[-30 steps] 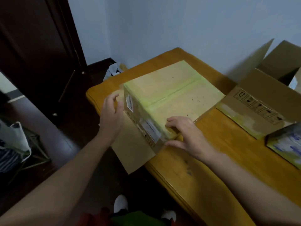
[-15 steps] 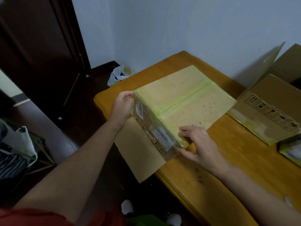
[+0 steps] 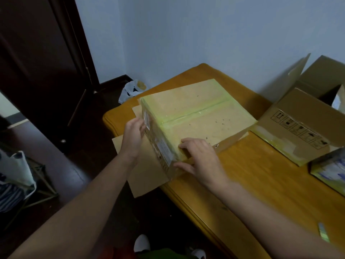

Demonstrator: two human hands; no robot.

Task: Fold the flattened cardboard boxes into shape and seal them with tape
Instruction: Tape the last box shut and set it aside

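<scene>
Box (image 3: 196,116) stands on the desk (image 3: 261,184), at near-left corner, top seam closed w/ yellowish tape (image 3: 194,112). Left hand (image 3: 133,135): fingers straight, flat against the box's left side, by a white label (image 3: 146,119). Right hand (image 3: 199,157): fingers spread on the top at near corner, thumb on the side below. A flap (image 3: 147,176) sticks out past desk edge. 2nd box (image 3: 298,128), open, at right.

wooden table (image 3: 261,184) — taped box (image 3: 196,116), open box (image 3: 298,116), small printed box (image 3: 328,169) on it.
</scene>
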